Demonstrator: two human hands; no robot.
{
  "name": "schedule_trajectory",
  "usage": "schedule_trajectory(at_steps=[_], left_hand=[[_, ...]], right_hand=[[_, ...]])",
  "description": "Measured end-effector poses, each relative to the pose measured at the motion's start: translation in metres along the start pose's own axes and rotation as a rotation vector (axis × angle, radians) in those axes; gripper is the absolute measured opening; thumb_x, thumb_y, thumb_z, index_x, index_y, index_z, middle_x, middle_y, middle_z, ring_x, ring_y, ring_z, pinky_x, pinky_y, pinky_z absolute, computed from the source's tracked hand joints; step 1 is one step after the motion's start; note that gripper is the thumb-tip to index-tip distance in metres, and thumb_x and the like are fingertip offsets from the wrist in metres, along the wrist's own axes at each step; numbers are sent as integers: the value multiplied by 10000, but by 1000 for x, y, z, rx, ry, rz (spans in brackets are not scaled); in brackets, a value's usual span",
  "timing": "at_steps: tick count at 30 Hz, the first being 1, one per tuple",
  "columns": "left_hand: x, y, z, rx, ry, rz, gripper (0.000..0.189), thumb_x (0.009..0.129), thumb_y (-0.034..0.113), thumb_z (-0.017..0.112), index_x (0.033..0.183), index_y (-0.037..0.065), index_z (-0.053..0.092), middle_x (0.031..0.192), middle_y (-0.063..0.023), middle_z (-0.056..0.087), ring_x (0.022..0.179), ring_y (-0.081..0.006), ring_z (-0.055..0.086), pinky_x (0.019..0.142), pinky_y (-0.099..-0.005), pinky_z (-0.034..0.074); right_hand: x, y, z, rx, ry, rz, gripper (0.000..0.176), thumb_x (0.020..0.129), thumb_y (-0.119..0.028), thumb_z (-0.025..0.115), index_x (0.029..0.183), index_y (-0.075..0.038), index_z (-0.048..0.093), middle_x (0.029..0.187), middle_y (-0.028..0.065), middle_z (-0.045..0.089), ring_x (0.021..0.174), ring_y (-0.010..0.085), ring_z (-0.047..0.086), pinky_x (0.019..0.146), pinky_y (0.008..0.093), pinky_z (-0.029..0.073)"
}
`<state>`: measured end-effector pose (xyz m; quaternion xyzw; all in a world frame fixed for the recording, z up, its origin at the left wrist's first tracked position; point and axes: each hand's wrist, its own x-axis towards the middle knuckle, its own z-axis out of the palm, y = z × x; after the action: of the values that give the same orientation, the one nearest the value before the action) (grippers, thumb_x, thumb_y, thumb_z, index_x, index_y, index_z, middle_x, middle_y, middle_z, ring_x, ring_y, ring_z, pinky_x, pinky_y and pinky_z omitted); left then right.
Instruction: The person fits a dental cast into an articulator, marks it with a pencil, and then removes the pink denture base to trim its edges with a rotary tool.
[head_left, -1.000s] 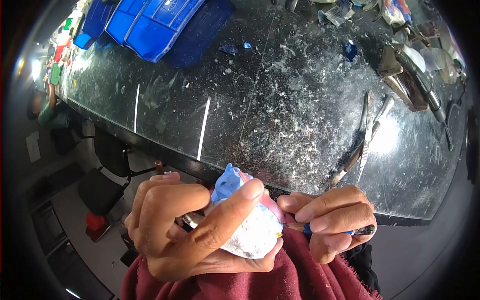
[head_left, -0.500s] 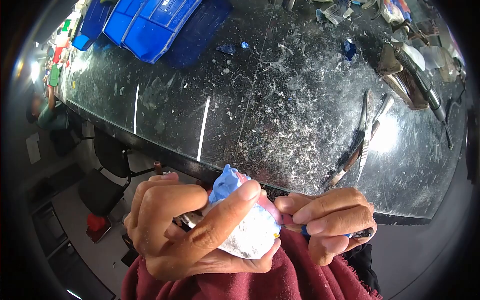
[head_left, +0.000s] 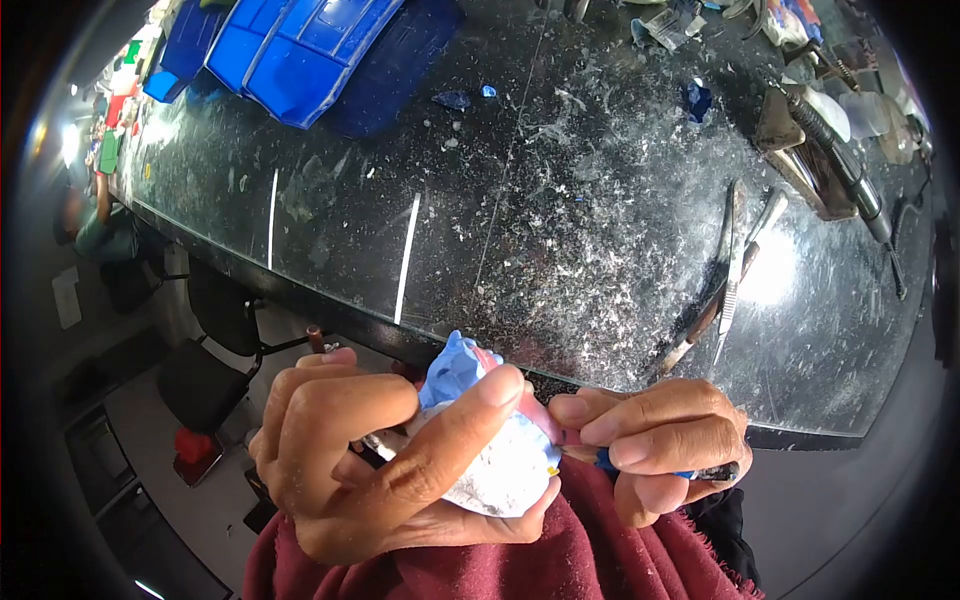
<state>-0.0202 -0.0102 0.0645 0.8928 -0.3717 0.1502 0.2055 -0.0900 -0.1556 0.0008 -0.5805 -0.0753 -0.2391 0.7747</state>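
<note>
Near the table's front edge, my left hand (head_left: 370, 450) is closed around a white plaster-like piece (head_left: 495, 475), its thumb lying across the top. Blue material (head_left: 452, 372) covers the upper part of this piece, and a pink strip (head_left: 540, 415) runs along its right side. My right hand (head_left: 665, 445) pinches a slim tool with a blue and black handle (head_left: 715, 472). Its fingertips are beside the pink strip; the tool's working end is hidden. A brown rod end (head_left: 316, 338) shows behind my left fingers, and a metallic bit (head_left: 380, 442) shows between them.
White crumbs litter the dark tabletop (head_left: 350, 200). A metal scalpel-like tool (head_left: 735, 270) and a brown-handled tool (head_left: 697, 335) lie crossed at right. Beyond are a corded handpiece (head_left: 840, 165) and blue bins (head_left: 300, 60). A chair (head_left: 205, 375) and another person (head_left: 105, 230) are at left.
My right fingers have shifted very slightly along the right side of the piece. My left hand and the white piece stay almost still.
</note>
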Motion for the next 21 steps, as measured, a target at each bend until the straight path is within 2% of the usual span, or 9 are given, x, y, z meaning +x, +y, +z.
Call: schedule_trajectory(at_steps=[6, 15, 21], left_hand=[[-2, 0, 0, 37, -6, 24, 561, 515, 520, 712, 871, 109, 575, 686, -26, 392, 572, -146, 410, 505, -300, 354], [-1, 4, 2, 26, 17, -36, 556, 486, 495, 725, 860, 111, 578, 610, -1, 458, 570, -124, 416, 559, -308, 367], [1, 1, -3, -27, -83, -32, 579, 469, 478, 738, 872, 94, 577, 514, 34, 533, 564, -88, 415, 636, -319, 368]], right_hand=[[3, -4, -2, -70, -42, 41, 333, 815, -302, 529, 909, 17, 508, 799, 179, 565, 770, 319, 632, 676, 351, 558], [0, 2, -1, 45, -7, -26, 308, 830, -254, 545, 876, 48, 508, 825, 194, 550, 777, 354, 623, 681, 372, 555], [-2, 2, 0, 44, 13, -47, 299, 836, -246, 546, 848, 50, 508, 796, 182, 546, 741, 343, 629, 669, 377, 560]])
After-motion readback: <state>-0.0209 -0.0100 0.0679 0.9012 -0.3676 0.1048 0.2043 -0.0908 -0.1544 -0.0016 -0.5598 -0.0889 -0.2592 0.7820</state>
